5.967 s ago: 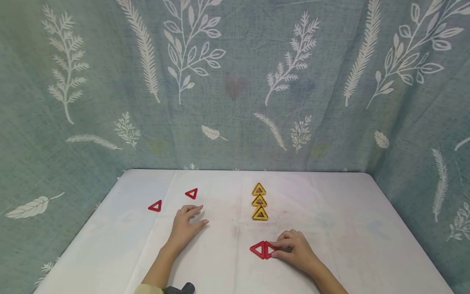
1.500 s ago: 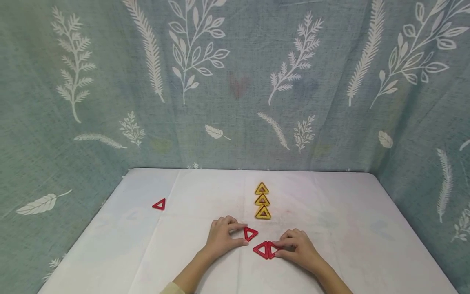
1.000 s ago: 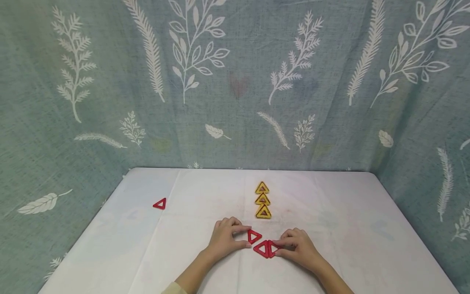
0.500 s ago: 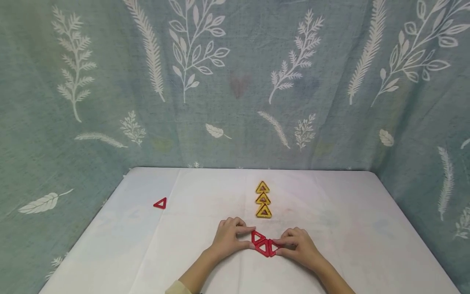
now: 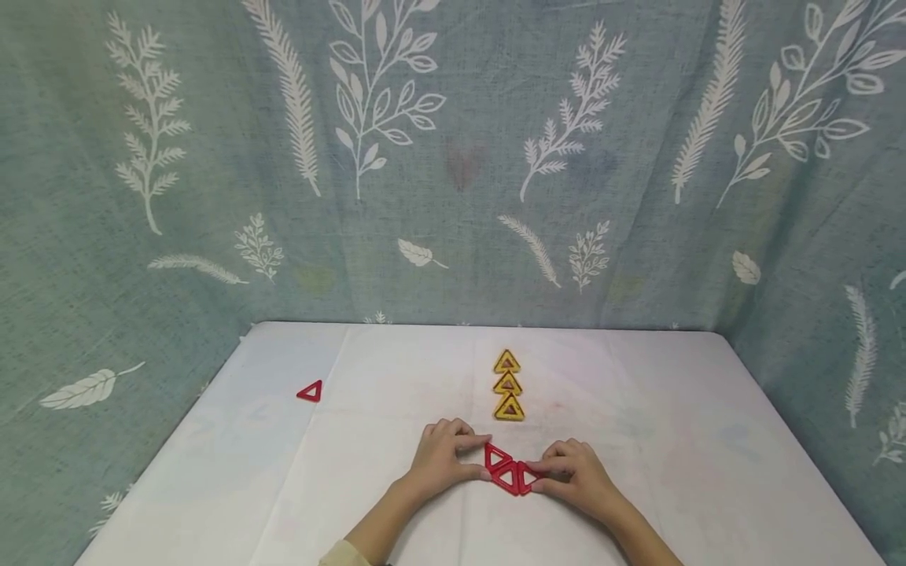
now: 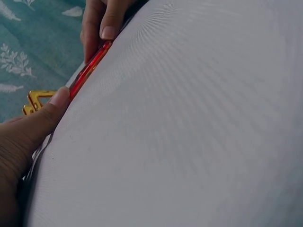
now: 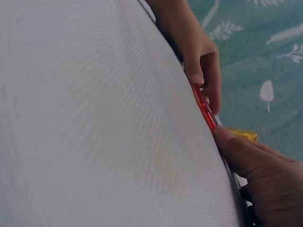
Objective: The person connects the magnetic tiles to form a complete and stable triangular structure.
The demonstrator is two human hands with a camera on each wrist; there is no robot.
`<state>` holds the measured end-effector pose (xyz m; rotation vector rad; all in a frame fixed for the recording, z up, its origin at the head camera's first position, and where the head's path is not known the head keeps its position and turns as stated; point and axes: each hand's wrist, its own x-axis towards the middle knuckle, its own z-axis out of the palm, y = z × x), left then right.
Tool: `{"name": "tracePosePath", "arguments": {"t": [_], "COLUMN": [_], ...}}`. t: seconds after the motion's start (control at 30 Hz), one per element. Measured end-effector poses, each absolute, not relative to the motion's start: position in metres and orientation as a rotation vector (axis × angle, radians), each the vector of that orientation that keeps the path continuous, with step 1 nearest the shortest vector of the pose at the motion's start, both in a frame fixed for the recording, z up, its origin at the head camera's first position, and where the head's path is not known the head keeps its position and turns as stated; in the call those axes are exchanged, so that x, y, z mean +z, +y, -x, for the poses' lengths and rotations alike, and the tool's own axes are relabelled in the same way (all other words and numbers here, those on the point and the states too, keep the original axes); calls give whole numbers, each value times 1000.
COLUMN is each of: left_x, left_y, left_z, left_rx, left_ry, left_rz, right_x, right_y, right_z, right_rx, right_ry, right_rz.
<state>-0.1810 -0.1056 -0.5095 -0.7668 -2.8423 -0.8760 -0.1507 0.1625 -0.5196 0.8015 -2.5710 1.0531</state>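
Three red triangular frame tiles lie edge to edge on the white table in the head view. My left hand point(image 5: 442, 456) pinches the upper left red triangle tile point(image 5: 488, 457) between thumb and index finger. My right hand point(image 5: 575, 478) grips the rightmost red triangle tile point(image 5: 521, 479) the same way, its tip covered by the fingers. Between them sits the middle red triangle tile point(image 5: 514, 478), its sides against both neighbours. In both wrist views the red tiles show edge-on as a thin red strip point(image 6: 87, 71) between the two thumbs.
Beyond the hands, three yellow triangle tiles point(image 5: 510, 417) stand in a column, points facing away. A single red triangle tile point(image 5: 319, 391) lies at the table's left. Patterned green cloth point(image 5: 453, 236) hangs behind and beside the white table point(image 5: 637, 393).
My left hand has fetched a red triangle tile from the back left and moved it right, against the middle red tile. My right hand has kept its hold throughout.
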Motion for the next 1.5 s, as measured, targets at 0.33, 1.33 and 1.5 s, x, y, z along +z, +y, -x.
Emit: {"name": "tracePosePath", "arguments": {"t": [0.33, 1.33, 1.5], "left_x": [-508, -512, -513], "left_y": [-134, -251, -271], "left_z": [184, 188, 187], "left_rx": [-1193, -1096, -1061], "left_ry": [-2819, -2738, -2729], "left_rz": [773, 281, 150], "right_x": [-518, -518, -517], "right_y": [161, 162, 162], "right_z": [151, 149, 149], "right_rx": [1057, 1075, 1056], "right_ry": [-2608, -2634, -2617], "right_rz": [-778, -742, -764]}}
